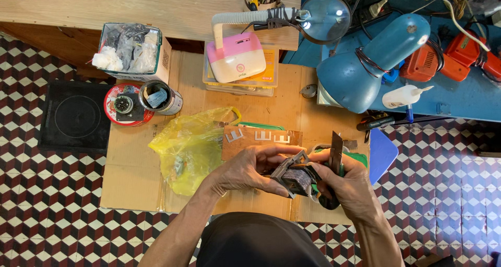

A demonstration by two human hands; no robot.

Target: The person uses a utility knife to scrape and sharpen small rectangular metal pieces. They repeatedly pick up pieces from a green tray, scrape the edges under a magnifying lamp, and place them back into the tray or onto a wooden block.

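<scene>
My left hand grips a small dark block of stacked metal plates with a wound coil, held over a sheet of cardboard. My right hand steadies the same block from the right and also holds a thin flat metal blade that stands upright above the block. A brown board with pale E-shaped pieces lies just beyond my hands. Part of the block is hidden by my fingers.
A crumpled yellow plastic bag lies left of my hands. Behind it stand a tin can, a red round tin, a box of bags, a pink-and-white device, a blue desk lamp, a magnifier lamp and orange tools.
</scene>
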